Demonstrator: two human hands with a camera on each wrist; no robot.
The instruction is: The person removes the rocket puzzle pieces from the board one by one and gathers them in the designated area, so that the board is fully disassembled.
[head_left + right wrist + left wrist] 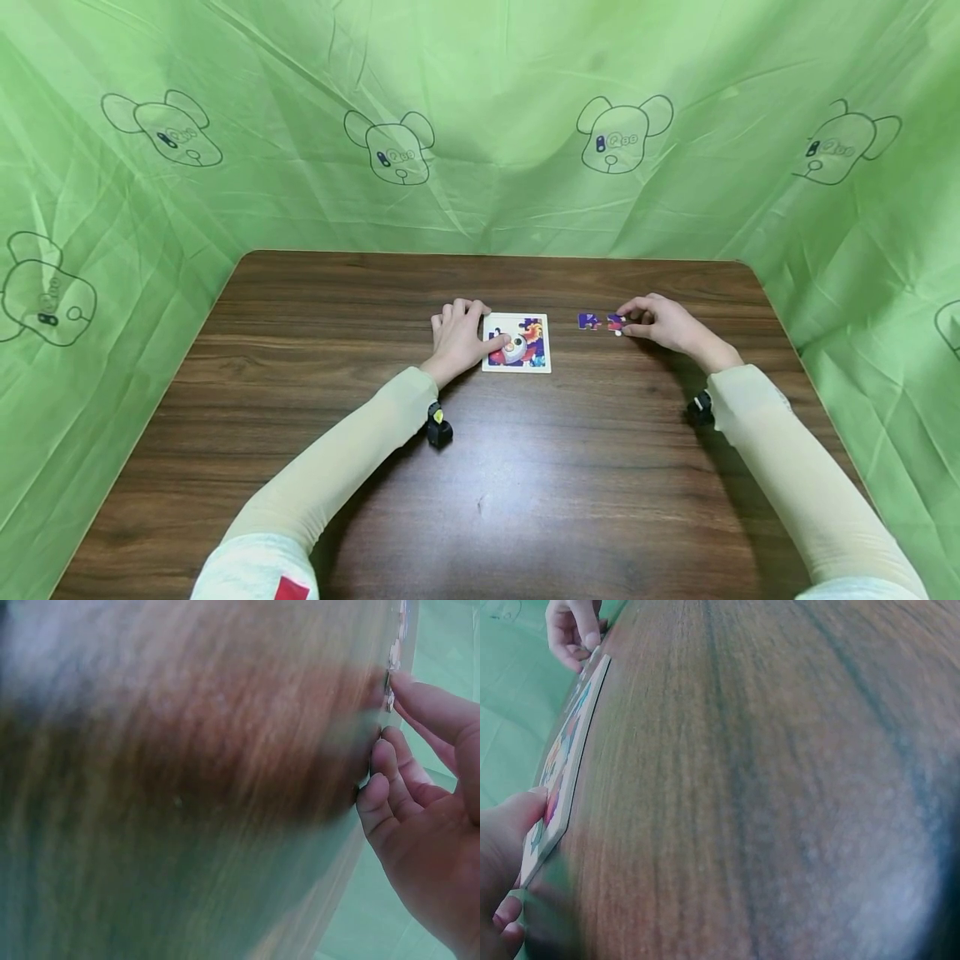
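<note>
1. Spreading its fingers in the head view, the left hand [459,337] rests its thumb on a square, white-framed, multicoloured puzzle board [525,370] toward the brown, wood-grained table's [480,500] far edge; nearer the right edge, the right hand [666,323] pinches a purple-and-red jigsaw piece [615,323] beside a purple jigsaw piece [587,322].
2. Left wrist: the thumb touches the thin board's face.
3. Right wrist: the pinched piece shows edge-on.

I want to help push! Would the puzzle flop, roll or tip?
The puzzle is probably stiff, since its edges look straight. It would likely slide rather than roll or tip, being square and flat on the table. The left hand, thumb on it, might resist pushing.
</note>
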